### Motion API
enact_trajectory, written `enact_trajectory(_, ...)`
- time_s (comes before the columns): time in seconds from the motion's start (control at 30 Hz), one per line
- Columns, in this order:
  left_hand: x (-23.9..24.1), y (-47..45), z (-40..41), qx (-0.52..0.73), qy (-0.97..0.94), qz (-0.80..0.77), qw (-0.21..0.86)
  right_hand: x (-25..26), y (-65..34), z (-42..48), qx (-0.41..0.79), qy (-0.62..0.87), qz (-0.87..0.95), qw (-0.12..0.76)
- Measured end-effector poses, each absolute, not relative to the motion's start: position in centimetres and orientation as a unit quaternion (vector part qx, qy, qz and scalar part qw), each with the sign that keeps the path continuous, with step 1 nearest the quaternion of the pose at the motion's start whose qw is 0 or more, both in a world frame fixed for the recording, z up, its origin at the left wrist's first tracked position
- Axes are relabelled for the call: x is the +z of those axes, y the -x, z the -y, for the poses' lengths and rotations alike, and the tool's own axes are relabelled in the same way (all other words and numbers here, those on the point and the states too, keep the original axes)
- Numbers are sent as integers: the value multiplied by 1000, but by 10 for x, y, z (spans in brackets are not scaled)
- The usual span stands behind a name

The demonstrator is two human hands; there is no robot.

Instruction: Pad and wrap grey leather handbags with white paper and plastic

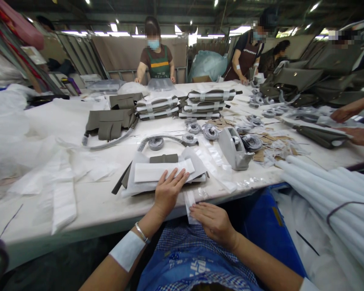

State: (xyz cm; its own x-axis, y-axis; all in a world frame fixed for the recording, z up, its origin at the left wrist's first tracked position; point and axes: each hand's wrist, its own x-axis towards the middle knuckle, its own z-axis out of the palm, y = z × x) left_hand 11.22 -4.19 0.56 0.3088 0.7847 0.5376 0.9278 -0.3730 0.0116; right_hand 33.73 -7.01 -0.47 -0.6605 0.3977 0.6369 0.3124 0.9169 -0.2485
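My left hand [170,192] lies flat, fingers spread, on a white padded strip [164,171]. Beneath the strip, a sheet of white tissue paper [197,161] partly covers an olive-grey bag [164,158] at the table's front edge. The bag's wrapped handle [166,137] arcs away behind it, and a dark strap end sticks out on the left. Below the table edge, my right hand [214,222] is closed on a thin whitish strip [189,202] that runs up toward the bag. Its exact material is unclear.
A grey tape dispenser [235,149] stands right of the bag. Farther back are stacked wrapped bags [157,107], another olive bag [109,121] and coiled wrapped straps [210,131]. White foam rolls [336,206] and a blue bin [269,226] are at right. Co-workers stand around the table.
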Motion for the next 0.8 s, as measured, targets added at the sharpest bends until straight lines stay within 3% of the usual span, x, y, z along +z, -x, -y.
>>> enact_trajectory(0.4, 6, -113, 40, -249, 793, 529, 170, 76, -317, 1, 76, 242, 902, 349)
enact_trajectory(0.6, 6, -114, 38, -301, 788, 509, 174, 78, -289, -55, 96, 371, 862, 332)
enact_trajectory(0.8, 8, -116, 37, -322, 769, 530, 156, 63, -271, -87, 71, 315, 902, 286)
